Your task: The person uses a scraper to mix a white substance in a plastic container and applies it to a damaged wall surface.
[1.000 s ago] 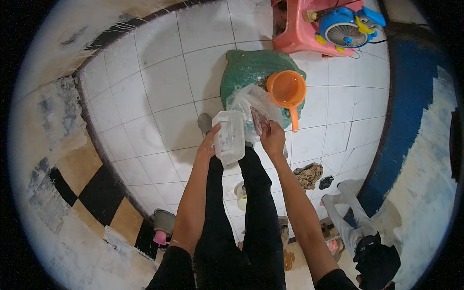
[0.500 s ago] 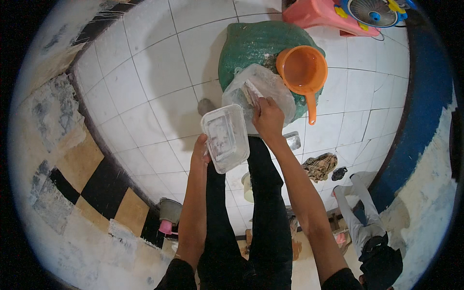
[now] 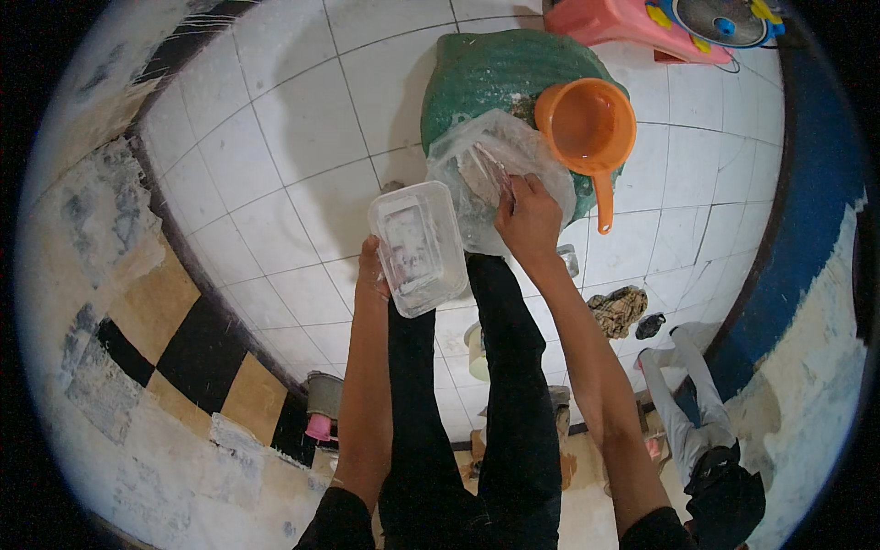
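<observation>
My left hand (image 3: pixel 370 271) is closed on the rim of a clear rectangular plastic tub (image 3: pixel 418 249), smeared with white residue inside. Its fingers are partly hidden by the tub. My right hand (image 3: pixel 530 218) grips a flat, powder-coated tool (image 3: pixel 497 174) whose exact kind I cannot make out. The tool's far end lies inside the mouth of a translucent plastic bag (image 3: pixel 458 151). Beneath the bag is a bulging green woven sack (image 3: pixel 500 62), dusted with white. An orange dipper (image 3: pixel 602 188) with liquid in it sits on the sack, right of the bag.
A pink stool (image 3: pixel 605 23) holds a blue fan (image 3: pixel 724 25) at the far right. On the tiled floor lie a crumpled patterned cloth (image 3: pixel 619 312) and a small black item (image 3: pixel 650 325). A person (image 3: pixel 710 458) is at the lower right. A grey bucket (image 3: pixel 325 396) stands by the left wall.
My right hand and the tool have shifted slightly right over the bag. The tub in my left hand has moved a little left and away from the bag.
</observation>
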A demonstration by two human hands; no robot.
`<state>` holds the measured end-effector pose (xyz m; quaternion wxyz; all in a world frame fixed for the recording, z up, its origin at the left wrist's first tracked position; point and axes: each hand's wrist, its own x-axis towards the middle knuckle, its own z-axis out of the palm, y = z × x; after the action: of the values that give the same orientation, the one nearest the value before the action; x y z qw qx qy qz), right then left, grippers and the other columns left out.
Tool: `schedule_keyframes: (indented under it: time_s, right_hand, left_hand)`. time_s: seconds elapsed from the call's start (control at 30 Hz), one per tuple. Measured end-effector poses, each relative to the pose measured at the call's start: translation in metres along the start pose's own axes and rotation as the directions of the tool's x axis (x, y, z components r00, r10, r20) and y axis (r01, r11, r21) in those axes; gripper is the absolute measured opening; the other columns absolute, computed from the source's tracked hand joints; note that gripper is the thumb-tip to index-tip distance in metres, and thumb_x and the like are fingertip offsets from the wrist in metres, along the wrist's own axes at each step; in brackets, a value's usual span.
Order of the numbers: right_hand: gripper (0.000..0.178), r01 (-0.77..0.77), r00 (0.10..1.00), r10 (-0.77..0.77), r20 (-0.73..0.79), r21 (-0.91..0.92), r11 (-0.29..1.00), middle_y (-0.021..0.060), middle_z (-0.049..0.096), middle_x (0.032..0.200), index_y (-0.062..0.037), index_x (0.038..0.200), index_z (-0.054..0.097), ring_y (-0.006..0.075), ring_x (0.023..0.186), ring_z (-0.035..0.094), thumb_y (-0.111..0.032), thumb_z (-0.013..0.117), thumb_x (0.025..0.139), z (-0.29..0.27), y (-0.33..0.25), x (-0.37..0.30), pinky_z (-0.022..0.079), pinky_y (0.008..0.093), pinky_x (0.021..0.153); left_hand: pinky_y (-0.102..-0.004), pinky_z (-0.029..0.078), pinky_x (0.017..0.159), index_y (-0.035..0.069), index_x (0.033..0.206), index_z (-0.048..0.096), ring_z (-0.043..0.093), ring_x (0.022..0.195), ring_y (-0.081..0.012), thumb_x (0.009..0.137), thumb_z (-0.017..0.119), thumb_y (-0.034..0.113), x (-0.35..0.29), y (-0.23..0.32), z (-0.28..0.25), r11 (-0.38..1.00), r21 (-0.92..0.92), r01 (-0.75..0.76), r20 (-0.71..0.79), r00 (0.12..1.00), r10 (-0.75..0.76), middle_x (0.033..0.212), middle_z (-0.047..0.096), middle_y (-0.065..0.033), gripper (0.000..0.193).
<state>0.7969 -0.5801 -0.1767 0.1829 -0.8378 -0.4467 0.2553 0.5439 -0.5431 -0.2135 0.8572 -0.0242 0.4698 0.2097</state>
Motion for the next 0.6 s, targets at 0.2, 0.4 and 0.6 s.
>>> schedule_keyframes:
  time_s: [0.2,0.4,0.6]
  right_hand:
    - [0.012,0.005,0.999,-0.003,0.043,-0.041,0.999,0.0163,0.058,0.082,-0.0022,0.088,0.062,0.0358,0.073,0.062,-0.009,0.06,0.078,0.016,-0.004,-0.002,0.05,0.0454,0.062]
    - [0.014,0.048,0.999,-0.046,0.022,-0.09,0.995,0.0159,0.058,0.083,-0.0024,0.087,0.06,0.0357,0.072,0.062,-0.009,0.061,0.075,0.016,-0.004,0.006,0.051,0.0451,0.062]
    - [0.017,0.065,0.997,-0.061,0.05,-0.084,0.994,0.0154,0.058,0.082,-0.0022,0.09,0.061,0.0354,0.072,0.062,-0.008,0.061,0.075,0.016,0.004,0.008,0.05,0.045,0.061]
  left_hand:
    - [-0.0449,0.055,0.082,-0.002,0.124,0.049,0.064,0.094,-0.0301,0.06,0.079,0.052,0.02,-0.007,-0.03,0.991,0.024,0.131,0.004,0.991,-0.131,0.113,0.06,-0.0175,0.089]
    - [-0.0418,0.056,0.08,-0.001,0.121,0.053,0.064,0.092,-0.0277,0.061,0.078,0.053,0.03,-0.006,-0.021,0.982,0.019,0.189,0.033,0.981,-0.189,0.109,0.062,-0.0165,0.085]
    - [-0.0425,0.056,0.08,0.002,0.123,0.053,0.064,0.093,-0.0276,0.062,0.077,0.055,0.03,-0.005,-0.022,0.986,0.009,0.164,0.008,0.986,-0.164,0.11,0.062,-0.0161,0.084]
